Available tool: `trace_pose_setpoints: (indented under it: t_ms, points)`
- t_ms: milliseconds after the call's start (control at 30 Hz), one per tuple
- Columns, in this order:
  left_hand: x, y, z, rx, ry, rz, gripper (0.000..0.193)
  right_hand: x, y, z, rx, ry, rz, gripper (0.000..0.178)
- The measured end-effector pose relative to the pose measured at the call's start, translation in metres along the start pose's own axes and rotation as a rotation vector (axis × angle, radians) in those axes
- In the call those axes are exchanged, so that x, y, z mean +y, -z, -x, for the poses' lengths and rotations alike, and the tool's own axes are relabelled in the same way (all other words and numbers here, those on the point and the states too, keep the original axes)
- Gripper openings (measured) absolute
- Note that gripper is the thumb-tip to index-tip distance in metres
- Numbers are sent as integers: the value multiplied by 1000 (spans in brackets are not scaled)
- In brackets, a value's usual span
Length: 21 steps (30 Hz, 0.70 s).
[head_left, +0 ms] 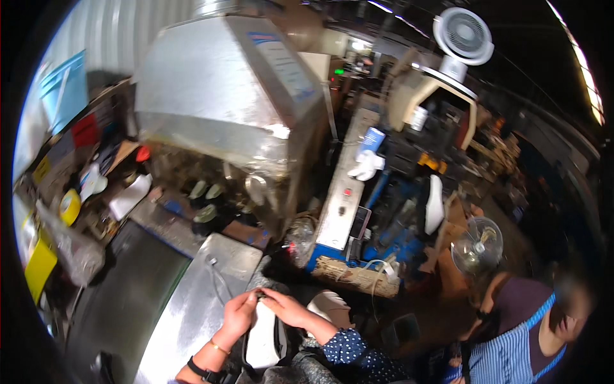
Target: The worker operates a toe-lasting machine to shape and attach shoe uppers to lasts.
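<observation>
My left hand (239,312) and my right hand (285,308) meet in front of me, with fingertips pinched together. A small dark thing shows between them, too small and blurred to name. Just below the fingers lies a long white piece with a dark edge (262,339), over grey fabric; I cannot tell whether either hand grips it. A bracelet and a black band circle my left wrist, and a dark dotted sleeve (348,349) covers my right forearm. Beyond my right hand sits a pale rounded piece (330,308).
Left of my hands are a metal tabletop (185,320) and a dark belt (125,301), leading toward a large metal hood (204,96). Ahead stands a machine with a white control panel (339,214). A fan (478,246) and a person in a striped apron (511,345) are at right.
</observation>
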<state>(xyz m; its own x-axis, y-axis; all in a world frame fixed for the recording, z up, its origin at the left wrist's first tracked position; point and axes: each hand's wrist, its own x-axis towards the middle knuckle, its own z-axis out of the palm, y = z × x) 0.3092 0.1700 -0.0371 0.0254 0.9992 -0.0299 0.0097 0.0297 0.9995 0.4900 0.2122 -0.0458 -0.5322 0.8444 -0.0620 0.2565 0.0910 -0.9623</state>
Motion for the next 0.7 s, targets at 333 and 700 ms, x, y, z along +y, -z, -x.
trace_pose_setpoints:
  t_ms: [333,700]
  points:
    - [1,-7,3,-176,12,-28,69,3,-16,-12,143,58,-6,36]
    - [4,21,-34,-251,170,-173,75,31,-56,78,434,-67,70,19]
